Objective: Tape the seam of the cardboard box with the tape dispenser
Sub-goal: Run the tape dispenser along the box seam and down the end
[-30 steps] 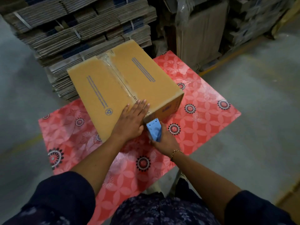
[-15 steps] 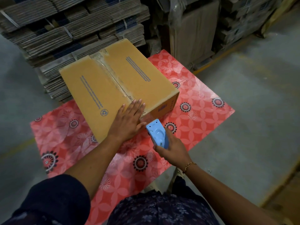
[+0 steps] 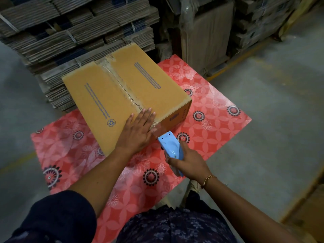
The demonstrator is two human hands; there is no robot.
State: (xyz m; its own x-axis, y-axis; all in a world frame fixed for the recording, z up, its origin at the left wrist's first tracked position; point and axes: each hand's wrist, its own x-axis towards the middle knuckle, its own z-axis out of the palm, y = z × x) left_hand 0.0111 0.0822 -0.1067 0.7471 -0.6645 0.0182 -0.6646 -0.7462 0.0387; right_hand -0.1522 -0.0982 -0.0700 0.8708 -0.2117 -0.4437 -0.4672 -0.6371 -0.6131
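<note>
A closed brown cardboard box (image 3: 112, 95) sits on a red flowered mat (image 3: 215, 120). Clear tape (image 3: 121, 85) runs along its centre seam from the far edge to the near edge. My left hand (image 3: 138, 130) lies flat, fingers apart, on the box's near corner over the end of the seam. My right hand (image 3: 189, 163) grips a light blue tape dispenser (image 3: 171, 148), held just off the box's near side with its toothed blade pointing at the box. A short stretch of clear tape (image 3: 156, 128) spans from the blade to the box edge.
Bundled stacks of flat cardboard (image 3: 78, 32) stand right behind the box. More wrapped cardboard stacks (image 3: 210, 32) fill the back right. Grey concrete floor (image 3: 273, 102) surrounds the mat, with a yellow line (image 3: 236, 60) on it.
My right hand has pulled the dispenser back from the box's near side toward me, drawing out a short length of tape. My left hand stays flat on the box.
</note>
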